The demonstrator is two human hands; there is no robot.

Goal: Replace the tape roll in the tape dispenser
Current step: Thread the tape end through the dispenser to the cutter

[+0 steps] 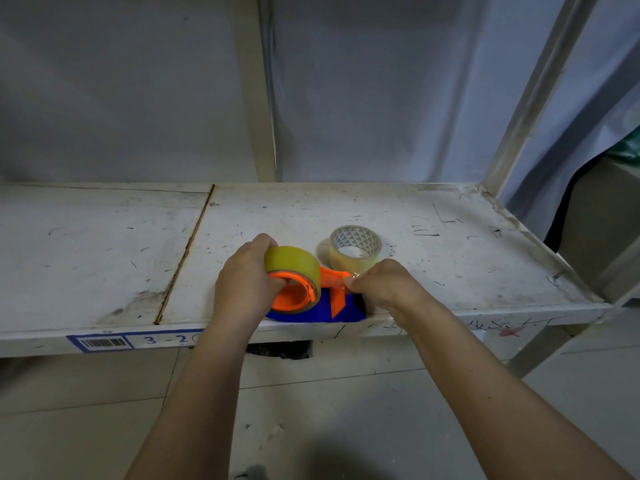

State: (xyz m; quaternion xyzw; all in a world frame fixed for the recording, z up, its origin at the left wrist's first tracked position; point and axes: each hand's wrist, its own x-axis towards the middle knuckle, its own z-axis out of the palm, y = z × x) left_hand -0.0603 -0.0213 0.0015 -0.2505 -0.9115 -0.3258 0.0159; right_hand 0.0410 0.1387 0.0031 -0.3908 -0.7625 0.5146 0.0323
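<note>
my left hand [247, 284] grips the yellowish tape roll [292, 265] on the orange-and-blue plastic dispenser [311, 303]; my right hand [384, 284] pinches the clear tape end [353, 276], best pulled straight and taut.

Both hands forward, left [246, 282] curled, right [382, 284] fingers pinched.

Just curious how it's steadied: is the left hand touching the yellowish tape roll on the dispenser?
Touching. The head view shows the left hand wrapped around the yellowish tape roll, with no gap.
</note>
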